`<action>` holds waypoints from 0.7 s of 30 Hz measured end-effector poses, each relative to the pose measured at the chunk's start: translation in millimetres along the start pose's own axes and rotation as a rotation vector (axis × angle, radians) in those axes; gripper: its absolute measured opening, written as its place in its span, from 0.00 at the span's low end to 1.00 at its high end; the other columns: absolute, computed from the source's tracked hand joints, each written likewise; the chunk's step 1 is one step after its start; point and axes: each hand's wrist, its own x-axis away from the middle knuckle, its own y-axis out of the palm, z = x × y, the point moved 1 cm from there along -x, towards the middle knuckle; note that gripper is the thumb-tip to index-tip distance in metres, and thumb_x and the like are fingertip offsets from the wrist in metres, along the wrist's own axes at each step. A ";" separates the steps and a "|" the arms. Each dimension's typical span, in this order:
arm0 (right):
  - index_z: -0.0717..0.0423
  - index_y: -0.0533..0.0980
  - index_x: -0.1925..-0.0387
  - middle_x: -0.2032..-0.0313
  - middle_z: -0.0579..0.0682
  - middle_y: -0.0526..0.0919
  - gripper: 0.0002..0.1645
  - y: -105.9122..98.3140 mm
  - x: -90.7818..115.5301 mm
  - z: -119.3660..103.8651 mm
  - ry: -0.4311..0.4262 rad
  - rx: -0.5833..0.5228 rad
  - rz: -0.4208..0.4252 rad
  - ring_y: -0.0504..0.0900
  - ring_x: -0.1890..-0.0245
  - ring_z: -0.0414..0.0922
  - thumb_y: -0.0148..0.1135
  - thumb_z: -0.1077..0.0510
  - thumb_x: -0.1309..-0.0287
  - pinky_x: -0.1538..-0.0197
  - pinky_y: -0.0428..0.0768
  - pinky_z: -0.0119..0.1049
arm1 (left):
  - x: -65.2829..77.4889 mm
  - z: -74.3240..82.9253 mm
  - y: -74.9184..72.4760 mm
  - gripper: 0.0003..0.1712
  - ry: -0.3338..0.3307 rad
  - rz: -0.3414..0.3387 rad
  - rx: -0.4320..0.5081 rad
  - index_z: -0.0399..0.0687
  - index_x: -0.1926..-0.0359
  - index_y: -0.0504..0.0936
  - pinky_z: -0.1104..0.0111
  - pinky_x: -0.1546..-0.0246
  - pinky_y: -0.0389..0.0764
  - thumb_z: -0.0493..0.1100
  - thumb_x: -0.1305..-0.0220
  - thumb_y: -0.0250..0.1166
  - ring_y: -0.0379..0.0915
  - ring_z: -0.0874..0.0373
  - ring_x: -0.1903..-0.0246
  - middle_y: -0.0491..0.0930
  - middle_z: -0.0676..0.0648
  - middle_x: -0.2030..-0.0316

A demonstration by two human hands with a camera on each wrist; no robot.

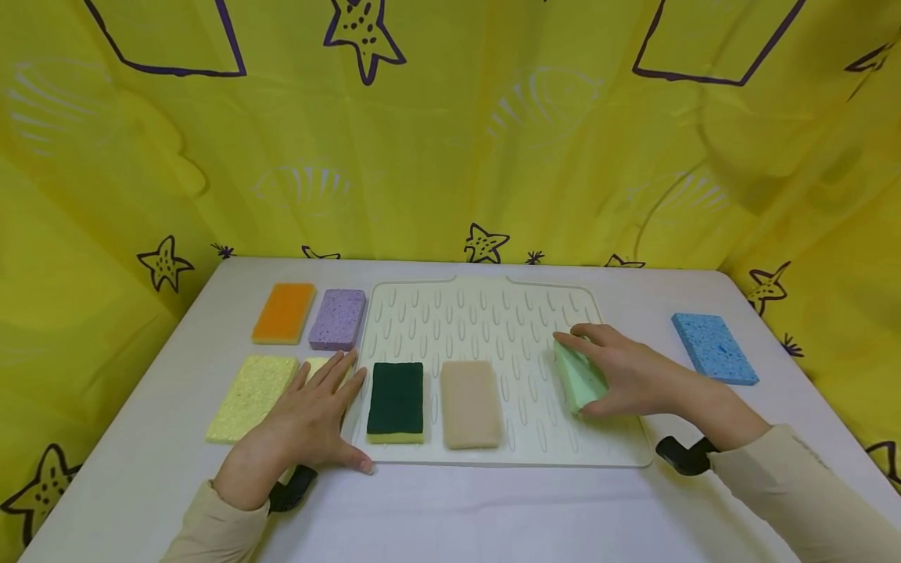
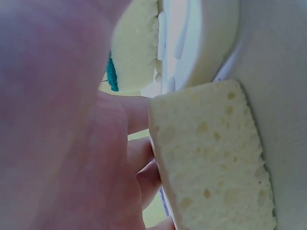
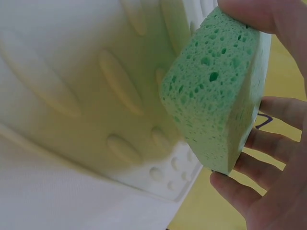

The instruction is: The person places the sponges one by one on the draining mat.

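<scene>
My right hand [image 1: 633,379] pinches a mint green sponge [image 1: 576,379] between thumb and fingers, over the right part of a cream ridged drying mat [image 1: 521,336]. The right wrist view shows this sponge [image 3: 211,91] tilted above the ridges; whether an edge touches the mat I cannot tell. With its fingers spread, my left hand [image 1: 306,422] rests over a pale yellow sponge [image 1: 319,365] just left of the mat. The hand hides most of that sponge; its porous side [image 2: 211,158] appears in the left wrist view. A green-topped scrub sponge [image 1: 396,399] and a beige sponge [image 1: 472,404] lie on the mat.
Left of the mat lie an orange sponge [image 1: 284,313], a purple sponge [image 1: 338,319] and a speckled yellow sponge [image 1: 252,395]. A blue sponge [image 1: 714,348] lies at the right. Behind the white table [image 1: 493,516] hangs a yellow patterned curtain [image 1: 436,141].
</scene>
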 end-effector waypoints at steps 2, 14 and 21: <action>0.50 0.61 0.26 0.33 0.63 0.66 0.60 0.4 -0.8 -2.6 -0.002 -0.002 -0.002 0.69 0.34 0.61 0.77 0.44 0.62 0.41 0.77 0.57 | -0.2 0.1 -0.4 0.76 -0.004 -0.007 0.003 0.41 0.26 0.62 0.35 0.27 0.43 0.82 0.72 0.71 0.44 0.39 0.24 0.49 0.37 0.23; 0.49 0.62 0.26 0.33 0.61 0.67 0.61 7.0 -7.3 -17.6 -0.052 0.000 -0.009 0.70 0.35 0.58 0.77 0.42 0.63 0.40 0.78 0.55 | -0.8 -1.0 1.4 0.76 0.001 0.008 -0.004 0.42 0.26 0.62 0.34 0.28 0.43 0.82 0.72 0.71 0.44 0.39 0.23 0.49 0.37 0.22; 0.48 0.62 0.27 0.34 0.60 0.68 0.62 10.6 -11.0 -26.6 -0.068 0.004 -0.007 0.71 0.35 0.57 0.78 0.40 0.65 0.40 0.78 0.55 | -1.2 -1.7 1.9 0.76 -0.001 0.004 0.003 0.41 0.26 0.62 0.34 0.28 0.43 0.82 0.72 0.71 0.44 0.39 0.23 0.49 0.37 0.23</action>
